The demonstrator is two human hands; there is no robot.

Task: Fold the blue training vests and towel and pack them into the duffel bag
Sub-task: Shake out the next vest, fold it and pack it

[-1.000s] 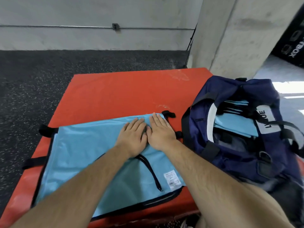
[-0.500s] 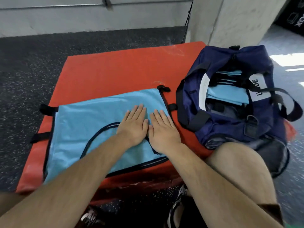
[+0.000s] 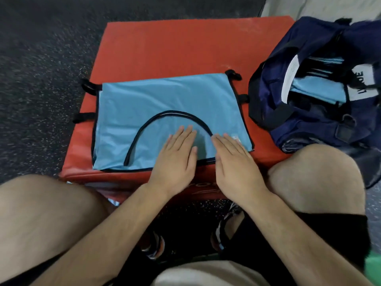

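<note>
Duffel (image 3: pixel 309 131) unzipped w/ blue vests (image 3: pixel 317 87) inside; L hand (image 3: pixel 175 159), R hand (image 3: pixel 235 164) flat on spread vest (image 3: pixel 160 100).

Red padded block (image 3: pixel 175 50) is set on dark speckled floor (image 3: pixel 41 58). Pale concrete (image 3: pixel 309 6) is seen past its far right corner. Two sneakers (image 3: pixel 153 247) are planted on the floor below its near edge.

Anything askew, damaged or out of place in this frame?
Nothing stands out. The vest lies flat on the mat, left hand and right hand resting flat on it; the open bag beside it holds folded blue cloth.
</note>
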